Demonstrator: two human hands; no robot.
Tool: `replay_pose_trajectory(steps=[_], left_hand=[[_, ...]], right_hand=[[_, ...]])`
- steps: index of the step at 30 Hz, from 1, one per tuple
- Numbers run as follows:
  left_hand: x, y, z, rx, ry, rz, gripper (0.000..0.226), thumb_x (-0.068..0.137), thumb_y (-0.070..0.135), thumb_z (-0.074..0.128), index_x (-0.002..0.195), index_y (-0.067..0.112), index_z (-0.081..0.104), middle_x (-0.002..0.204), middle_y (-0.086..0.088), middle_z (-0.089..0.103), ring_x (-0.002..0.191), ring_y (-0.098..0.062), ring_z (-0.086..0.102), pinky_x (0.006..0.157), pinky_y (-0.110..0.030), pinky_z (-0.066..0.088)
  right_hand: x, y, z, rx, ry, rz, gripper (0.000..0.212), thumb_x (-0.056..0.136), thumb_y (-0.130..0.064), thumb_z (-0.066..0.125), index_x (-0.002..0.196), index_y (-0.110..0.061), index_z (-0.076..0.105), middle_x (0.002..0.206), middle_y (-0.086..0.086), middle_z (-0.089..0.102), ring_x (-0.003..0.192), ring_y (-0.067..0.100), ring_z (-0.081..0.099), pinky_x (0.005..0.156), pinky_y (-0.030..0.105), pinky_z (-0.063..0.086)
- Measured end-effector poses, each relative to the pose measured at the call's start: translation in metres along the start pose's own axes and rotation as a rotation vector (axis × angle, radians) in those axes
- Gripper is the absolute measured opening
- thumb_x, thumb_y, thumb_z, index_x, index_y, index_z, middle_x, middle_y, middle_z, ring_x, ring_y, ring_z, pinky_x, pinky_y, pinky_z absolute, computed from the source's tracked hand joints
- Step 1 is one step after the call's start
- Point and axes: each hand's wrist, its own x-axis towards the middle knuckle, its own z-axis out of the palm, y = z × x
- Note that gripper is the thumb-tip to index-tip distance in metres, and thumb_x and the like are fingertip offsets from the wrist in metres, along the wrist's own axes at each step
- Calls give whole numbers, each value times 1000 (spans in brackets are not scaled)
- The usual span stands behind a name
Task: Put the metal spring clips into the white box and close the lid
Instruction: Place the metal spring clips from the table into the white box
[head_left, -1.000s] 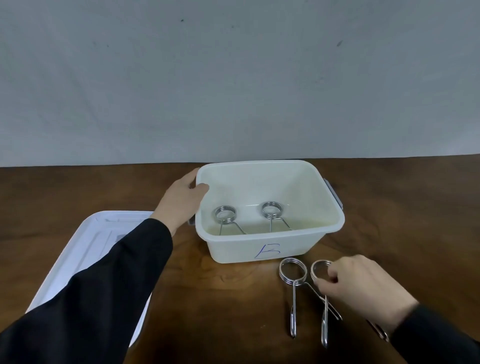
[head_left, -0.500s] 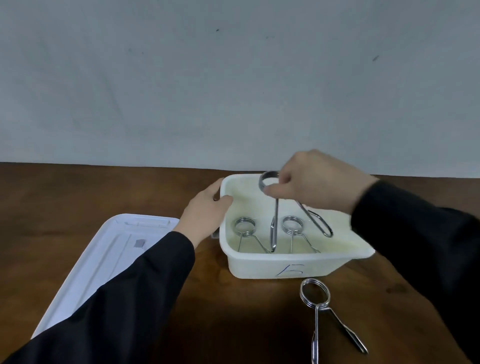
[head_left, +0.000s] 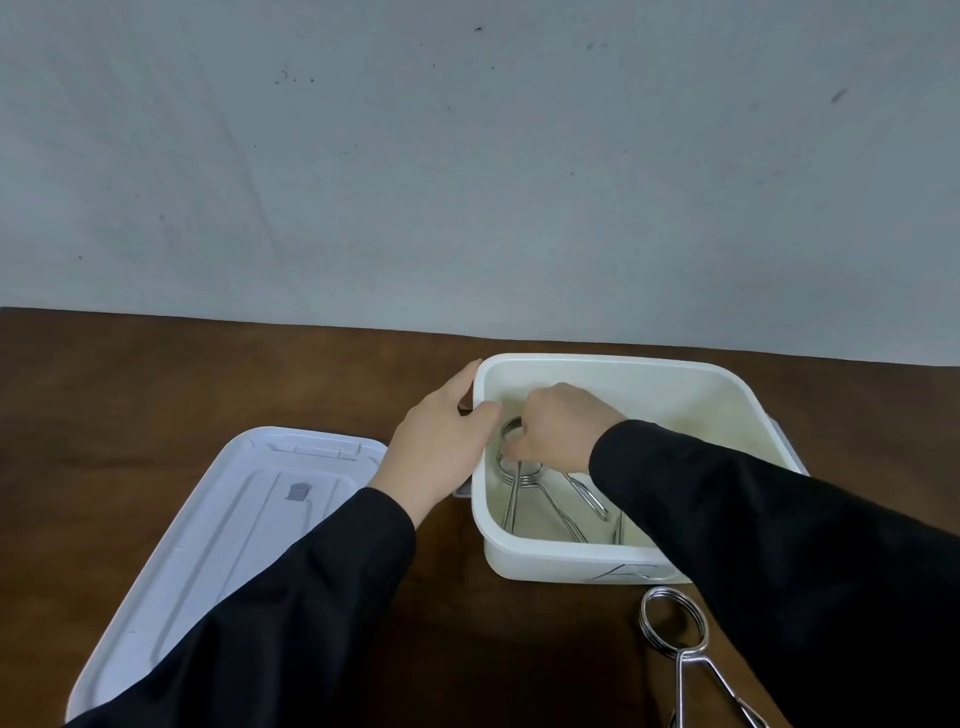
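The open white box (head_left: 566, 564) stands on the wooden table. My left hand (head_left: 441, 447) grips its left rim. My right hand (head_left: 561, 431) is down inside the box at its left side, fingers pinched on the ring of a metal spring clip (head_left: 511, 488) whose legs rest on the box floor. Other clips (head_left: 587, 496) lie in the box, partly hidden by my right sleeve. One more spring clip (head_left: 680, 644) lies on the table in front of the box, under my right forearm.
The white lid (head_left: 234, 525) lies flat on the table left of the box, partly covered by my left sleeve. A grey wall runs along the table's far edge.
My right hand picked a clip up from the table, carried it over the box and lowered it to the left inside. My left hand stayed on the rim.
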Motion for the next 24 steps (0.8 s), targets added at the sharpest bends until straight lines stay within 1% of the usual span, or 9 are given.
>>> replay_pose_trajectory(steps=[2, 4, 6, 8, 11, 15, 19, 21, 24], left_hand=[[0, -1, 0, 4, -1, -3, 51, 99, 34, 49, 143, 57, 51, 79, 14, 60, 73, -18, 66, 57, -34, 56], [0, -1, 0, 7, 0, 0, 50, 99, 34, 49, 143, 58, 51, 81, 14, 61, 75, -18, 67, 58, -36, 58], [-1, -1, 0, 13, 7, 4, 50, 100, 33, 49, 144, 58, 50, 80, 14, 60, 77, -16, 66, 63, -37, 60], [-1, -1, 0, 17, 8, 5, 51, 102, 34, 49, 147, 56, 49, 84, 16, 60, 81, -14, 66, 67, -37, 62], [-2, -1, 0, 19, 5, 10, 50, 103, 35, 49, 150, 55, 46, 90, 19, 60, 89, -14, 66, 73, -41, 65], [-1, -2, 1, 29, 15, 16, 51, 104, 35, 49, 152, 52, 45, 91, 16, 60, 87, -13, 64, 71, -32, 59], [0, -3, 1, 31, 19, 12, 51, 105, 35, 50, 153, 51, 44, 101, 8, 61, 91, -15, 65, 70, -30, 59], [0, -3, 1, 29, 18, 13, 51, 105, 35, 50, 153, 51, 45, 98, 9, 59, 89, -15, 63, 68, -29, 57], [0, -3, 1, 32, 17, 21, 51, 104, 34, 49, 152, 51, 45, 90, 13, 59, 86, -14, 63, 66, -30, 56]], right_hand=[[3, -2, 8, 13, -13, 7, 27, 85, -30, 65, 63, -19, 54, 63, -3, 51, 60, 17, 52, 51, 26, 34], [5, -4, 14, 16, -17, 7, 12, 87, -29, 63, 85, -17, 63, 75, -1, 60, 75, 21, 60, 61, 27, 42], [6, -6, 18, 13, -19, 11, 22, 89, -30, 63, 105, -16, 67, 89, 3, 67, 82, 23, 64, 71, 31, 51], [6, -7, 20, -2, -10, 3, 27, 91, -32, 62, 113, -17, 66, 96, 4, 69, 84, 22, 64, 78, 33, 55], [6, -8, 20, -10, -7, -2, 29, 91, -32, 62, 116, -16, 65, 97, 4, 68, 83, 21, 64, 79, 32, 55], [6, -7, 22, -2, -30, 29, 30, 89, -32, 64, 113, -14, 66, 95, 6, 69, 79, 23, 64, 70, 32, 54], [8, -6, 25, 10, -32, 34, 35, 89, -35, 65, 118, -16, 65, 100, 7, 70, 83, 24, 67, 73, 32, 56], [9, -5, 26, 16, -31, 38, 37, 89, -37, 65, 120, -16, 64, 100, 6, 70, 82, 24, 67, 72, 32, 57], [10, -3, 26, 9, -49, 48, 37, 90, -38, 63, 119, -16, 64, 98, 6, 70, 74, 21, 63, 65, 29, 52]])
